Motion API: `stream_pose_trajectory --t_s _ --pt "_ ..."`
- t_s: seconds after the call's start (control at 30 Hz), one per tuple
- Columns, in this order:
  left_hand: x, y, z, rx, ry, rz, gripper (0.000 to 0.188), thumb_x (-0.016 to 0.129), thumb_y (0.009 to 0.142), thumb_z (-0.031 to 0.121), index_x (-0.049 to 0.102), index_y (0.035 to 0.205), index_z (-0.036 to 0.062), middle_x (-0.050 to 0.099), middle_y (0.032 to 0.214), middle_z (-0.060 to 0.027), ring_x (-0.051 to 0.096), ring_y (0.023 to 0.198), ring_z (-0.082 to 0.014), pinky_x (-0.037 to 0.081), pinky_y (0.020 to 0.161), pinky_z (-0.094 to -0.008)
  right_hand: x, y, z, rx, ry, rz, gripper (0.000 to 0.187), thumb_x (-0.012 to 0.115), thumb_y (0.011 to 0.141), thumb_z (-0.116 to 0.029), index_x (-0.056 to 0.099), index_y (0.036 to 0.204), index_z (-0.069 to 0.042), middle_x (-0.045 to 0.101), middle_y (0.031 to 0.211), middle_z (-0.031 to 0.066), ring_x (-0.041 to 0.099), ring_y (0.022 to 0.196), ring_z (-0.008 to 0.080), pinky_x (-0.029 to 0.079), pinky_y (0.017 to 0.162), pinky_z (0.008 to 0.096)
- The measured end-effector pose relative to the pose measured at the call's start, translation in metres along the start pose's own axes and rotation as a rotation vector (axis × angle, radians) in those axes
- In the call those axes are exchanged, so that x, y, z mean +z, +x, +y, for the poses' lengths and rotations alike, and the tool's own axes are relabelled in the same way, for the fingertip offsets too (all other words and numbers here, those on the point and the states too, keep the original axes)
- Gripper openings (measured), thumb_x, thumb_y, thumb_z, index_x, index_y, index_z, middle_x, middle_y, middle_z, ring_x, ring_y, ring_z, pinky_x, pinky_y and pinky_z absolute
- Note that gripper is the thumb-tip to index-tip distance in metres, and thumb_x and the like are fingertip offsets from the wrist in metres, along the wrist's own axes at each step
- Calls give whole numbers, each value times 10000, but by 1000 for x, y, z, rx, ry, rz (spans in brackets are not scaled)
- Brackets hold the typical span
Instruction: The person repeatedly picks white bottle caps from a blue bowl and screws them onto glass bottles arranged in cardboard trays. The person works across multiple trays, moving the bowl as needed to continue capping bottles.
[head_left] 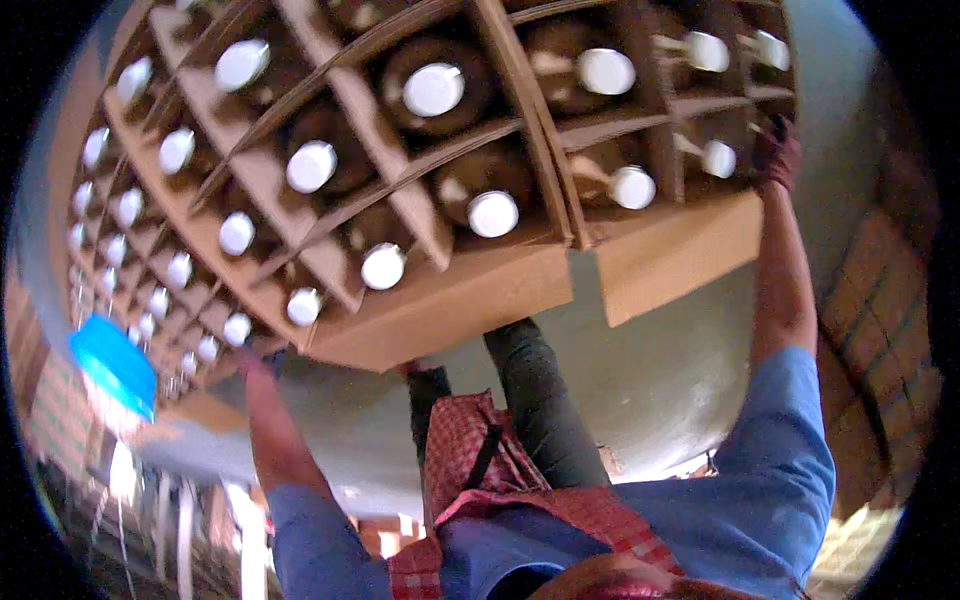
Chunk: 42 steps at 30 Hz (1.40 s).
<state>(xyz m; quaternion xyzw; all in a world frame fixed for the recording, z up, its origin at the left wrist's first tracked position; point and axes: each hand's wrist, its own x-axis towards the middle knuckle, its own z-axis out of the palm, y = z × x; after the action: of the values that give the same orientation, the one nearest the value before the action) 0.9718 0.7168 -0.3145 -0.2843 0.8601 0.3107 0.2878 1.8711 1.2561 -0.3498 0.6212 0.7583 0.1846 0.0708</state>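
Open cardboard boxes (470, 305) spread before me, filled with upright bottles in card dividers (345, 110). Each bottle has a round white cap (433, 90). At the far right my right hand (778, 158), which looks dark, is closed round the side edge of the rightmost box (690, 245). My left hand (260, 365) is at the near edge of the boxes on the left, beside a corner where two meet. Its fingers are blurred and partly hidden by the cardboard.
A bright blue object (115, 368) sits at the left end of the boxes. Box flaps hang toward me over the grey floor (670, 370). Stacked brown cartons (880, 300) stand on the right. My legs and a red checked apron (465, 450) are below the boxes.
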Motion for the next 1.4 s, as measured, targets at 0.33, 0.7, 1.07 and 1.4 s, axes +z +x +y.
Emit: stream_pose_trajectory --t_s 0.33,0.7,1.07,1.4 --pt "22 -59 -16 59 81 37 558 607 796 408 505 1208 45 550 1143 -122 591 911 -302 527 697 -468 -53 44 -19 -6 291 -430 397 568 831 -166 508 1212 -73 571 1153 172 554 1030 325 449 869 381" --pt "-4 -13 -24 -123 46 -94 494 578 809 443 550 1198 141 515 1162 -98 542 945 -267 483 770 -426 -68 32 -36 383 1291 -318 416 516 898 -257 479 1274 -80 484 1281 95 498 1113 222 467 855 386" --pt "-49 -85 -9 -144 -259 -638 630 763 680 219 448 1203 63 581 1005 -90 600 828 -242 515 693 -376 -377 -179 -438 -459 1257 -746 343 522 826 17 563 1164 -24 615 1069 73 601 887 191 475 828 292" --pt "-273 2 -1 327 -203 -387 468 705 743 138 566 1178 37 616 1069 -35 599 885 -114 491 719 -248 -478 -338 -592 301 1346 -1255 292 616 835 -103 606 1124 -59 622 1016 5 543 878 97 448 782 248"
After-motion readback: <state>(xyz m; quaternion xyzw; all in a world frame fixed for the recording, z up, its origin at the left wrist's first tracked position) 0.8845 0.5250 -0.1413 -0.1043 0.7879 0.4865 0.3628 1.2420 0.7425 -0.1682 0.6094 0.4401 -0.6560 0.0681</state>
